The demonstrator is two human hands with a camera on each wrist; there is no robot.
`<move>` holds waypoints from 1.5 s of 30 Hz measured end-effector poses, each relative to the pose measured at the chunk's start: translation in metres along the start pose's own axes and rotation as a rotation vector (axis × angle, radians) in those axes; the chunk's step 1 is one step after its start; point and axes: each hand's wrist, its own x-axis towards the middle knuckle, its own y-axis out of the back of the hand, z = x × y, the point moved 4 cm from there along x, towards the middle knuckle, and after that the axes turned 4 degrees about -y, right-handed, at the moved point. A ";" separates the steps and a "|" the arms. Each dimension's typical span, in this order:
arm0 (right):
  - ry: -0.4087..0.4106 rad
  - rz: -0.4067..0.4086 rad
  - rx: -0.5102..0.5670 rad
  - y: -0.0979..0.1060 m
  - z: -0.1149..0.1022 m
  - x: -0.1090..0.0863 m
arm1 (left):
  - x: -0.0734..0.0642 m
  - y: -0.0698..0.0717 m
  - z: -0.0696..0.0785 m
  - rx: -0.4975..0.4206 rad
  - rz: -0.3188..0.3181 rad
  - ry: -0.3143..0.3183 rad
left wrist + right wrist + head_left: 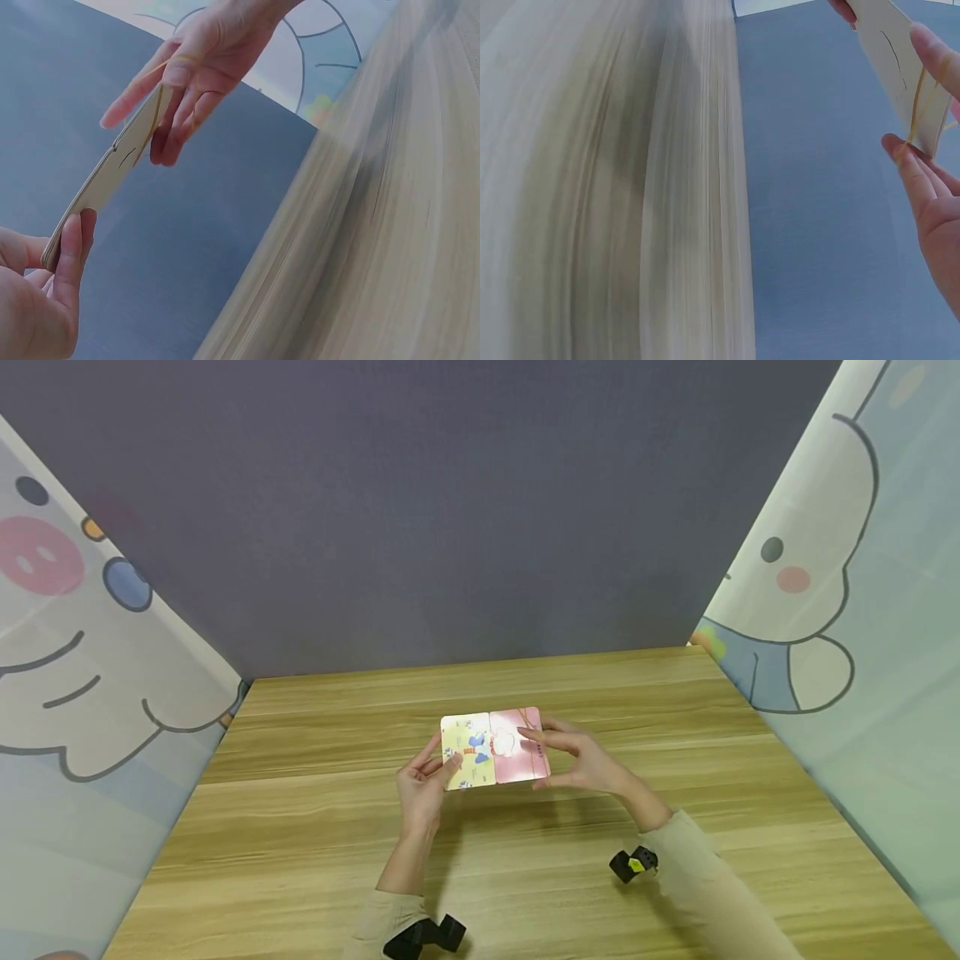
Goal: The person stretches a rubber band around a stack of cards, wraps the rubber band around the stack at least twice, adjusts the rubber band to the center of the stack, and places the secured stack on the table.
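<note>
A small board book (480, 768) lies spread flat in the air over the table, its left page yellow with blue figures and its right page pink with a shiny glare. My left hand (422, 787) pinches its left edge, thumb on the yellow page and fingers behind. At the pink side is my right hand (585, 764), its fingers and thumb around the edge. A thin yellowish rubber band (918, 97) runs across the pale back near that edge and stretches over the right hand's fingers. The back cover (112, 176) carries a short dark curved line.
Below the hands spreads a wood-grain table (300, 843). A dark grey panel (465, 527) rises behind it. Cartoon-printed curtains (817, 593) flank both sides. Black camera mounts (636, 863) sit at both wrists.
</note>
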 end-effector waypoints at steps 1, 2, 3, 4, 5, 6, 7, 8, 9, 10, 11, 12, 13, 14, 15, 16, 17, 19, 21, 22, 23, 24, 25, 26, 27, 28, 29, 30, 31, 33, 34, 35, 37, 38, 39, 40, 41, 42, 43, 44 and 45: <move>0.001 0.020 0.011 0.001 -0.004 0.001 | 0.000 -0.001 0.001 0.005 -0.003 -0.006; 0.004 0.036 0.028 0.002 -0.007 0.001 | -0.001 -0.001 0.002 0.007 -0.004 -0.010; -0.004 0.049 0.049 0.003 -0.010 0.001 | -0.001 -0.002 0.003 0.011 -0.008 -0.017; -0.012 0.059 0.066 0.004 -0.011 0.001 | -0.001 -0.002 0.003 0.012 -0.010 -0.023; -0.026 0.069 0.090 0.004 -0.011 0.000 | -0.001 -0.002 0.004 0.014 -0.011 -0.030; -0.042 0.078 0.118 0.003 -0.010 -0.001 | -0.001 -0.003 0.005 0.015 -0.014 -0.038; -0.063 0.088 0.148 0.003 -0.009 -0.002 | -0.002 -0.003 0.006 0.016 -0.020 -0.048; -0.080 0.096 0.189 0.001 -0.004 -0.003 | -0.002 -0.003 0.006 0.015 -0.022 -0.056; -0.100 0.110 0.217 0.001 -0.002 -0.004 | -0.002 -0.003 0.006 0.017 -0.021 -0.065; -0.108 0.125 0.239 0.000 -0.001 -0.005 | -0.002 -0.003 0.006 0.018 -0.021 -0.072; -0.123 0.142 0.261 -0.001 0.003 -0.006 | -0.002 -0.004 0.007 0.020 -0.022 -0.080; -0.130 0.158 0.282 -0.003 0.006 -0.008 | -0.002 -0.004 0.007 0.021 -0.024 -0.086; -0.133 0.175 0.295 -0.004 0.009 -0.009 | -0.002 -0.004 0.007 0.022 -0.025 -0.092; -0.135 0.194 0.308 -0.005 0.012 -0.010 | -0.002 -0.004 0.007 0.023 -0.024 -0.094; -0.140 0.214 0.321 -0.006 0.011 -0.011 | -0.002 -0.004 0.007 0.023 -0.022 -0.095; -0.145 0.231 0.335 -0.007 0.015 -0.013 | -0.002 -0.005 0.007 0.023 -0.025 -0.096; -0.160 0.250 0.351 -0.008 0.018 -0.014 | -0.002 -0.004 0.007 0.019 -0.020 -0.098; -0.192 0.294 0.363 -0.009 0.019 -0.016 | -0.002 -0.004 0.007 0.012 -0.003 -0.105; -0.233 0.340 0.383 -0.010 0.020 -0.020 | -0.001 -0.004 0.007 0.006 0.021 -0.113; -0.258 0.362 0.395 -0.010 0.020 -0.022 | -0.001 -0.004 0.008 0.005 0.033 -0.118; -0.286 0.381 0.400 -0.010 0.021 -0.025 | -0.001 -0.004 0.009 0.003 0.047 -0.121; -0.313 0.397 0.403 -0.011 0.021 -0.027 | 0.000 -0.004 0.009 0.004 0.057 -0.122; -0.336 0.410 0.415 -0.011 0.020 -0.029 | 0.000 -0.004 0.010 0.004 0.066 -0.121; -0.359 0.422 0.416 -0.012 0.020 -0.031 | 0.000 -0.003 0.010 0.005 0.071 -0.119; -0.383 0.431 0.414 -0.012 0.019 -0.032 | 0.001 -0.003 0.011 0.006 0.072 -0.118; -0.405 0.438 0.410 -0.013 0.019 -0.033 | 0.001 -0.003 0.011 0.009 0.074 -0.115; -0.425 0.445 0.411 -0.013 0.018 -0.034 | 0.001 -0.003 0.011 0.007 0.073 -0.112; -0.441 0.451 0.421 -0.014 0.018 -0.035 | 0.002 -0.003 0.010 0.009 0.071 -0.112; -0.454 0.457 0.428 -0.015 0.017 -0.036 | 0.002 -0.003 0.011 0.009 0.066 -0.111; -0.478 0.462 0.477 -0.018 0.016 -0.037 | 0.003 -0.003 0.010 0.010 0.058 -0.113; -0.455 0.453 0.535 -0.024 0.029 -0.040 | 0.003 -0.003 0.010 0.009 0.054 -0.115; -0.470 0.449 0.572 -0.026 0.029 -0.040 | 0.003 -0.003 0.010 0.010 0.050 -0.118; -0.509 0.437 0.634 -0.029 0.029 -0.041 | 0.004 -0.004 0.010 0.015 0.041 -0.122; -0.535 0.432 0.668 -0.031 0.028 -0.041 | 0.004 -0.004 0.010 0.014 0.038 -0.127; -0.563 0.430 0.693 -0.032 0.027 -0.040 | 0.005 -0.005 0.010 0.015 0.035 -0.133; -0.592 0.428 0.708 -0.033 0.027 -0.040 | 0.005 -0.005 0.010 0.015 0.034 -0.139; -0.654 0.442 0.703 -0.029 0.012 -0.037 | 0.005 -0.005 0.010 0.018 0.034 -0.149; -0.681 0.446 0.717 -0.030 0.011 -0.037 | 0.005 -0.006 0.010 0.016 0.035 -0.161; -0.700 0.446 0.723 -0.031 0.011 -0.036 | 0.006 -0.006 0.010 0.015 0.038 -0.173; -0.720 0.451 0.730 -0.032 0.011 -0.036 | 0.006 -0.006 0.010 0.013 0.039 -0.187; -0.740 0.457 0.738 -0.033 0.011 -0.036 | 0.008 -0.005 0.006 -0.010 0.024 -0.215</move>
